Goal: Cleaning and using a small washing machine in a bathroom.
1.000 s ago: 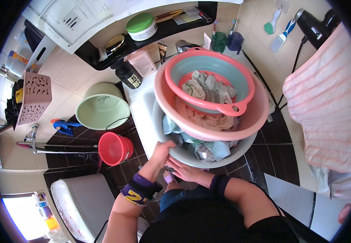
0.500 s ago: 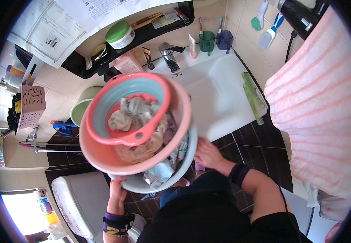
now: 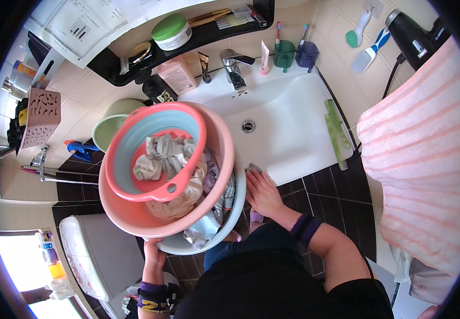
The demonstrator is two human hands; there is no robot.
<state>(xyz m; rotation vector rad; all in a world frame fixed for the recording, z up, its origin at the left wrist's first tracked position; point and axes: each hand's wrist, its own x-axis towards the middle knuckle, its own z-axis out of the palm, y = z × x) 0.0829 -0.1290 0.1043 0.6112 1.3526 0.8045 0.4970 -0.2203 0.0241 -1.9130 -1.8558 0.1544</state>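
A stack of basins stands at the left end of the sink, overlapping its edge. On top is a coral-rimmed basin [image 3: 118, 154] with a pale blue inside, holding crumpled whitish cloth [image 3: 161, 154]. Under it a larger pink basin [image 3: 114, 210] holds beige and lilac clothes [image 3: 179, 198]. A pale blue basin [image 3: 230, 226] with more clothes is lowest. My left hand [image 3: 154, 254] is closed on its near left rim. My right hand [image 3: 265, 192] lies beside its right rim, fingers stretched toward the sink's front edge. A small grey thing at those fingertips cannot be made out.
The white sink [image 3: 288, 127] has a chrome tap [image 3: 232, 69] behind it and green strips [image 3: 336, 133] on its right edge. Pink striped fabric [image 3: 421, 138] hangs at right. A black shelf [image 3: 187, 45] overhangs the back. A green bucket [image 3: 108, 130] stands left.
The basin stack has shifted left relative to the sink, baring the drain and a black bottle. My right hand has moved slightly up and left, and its fingers now stretch along the rim.
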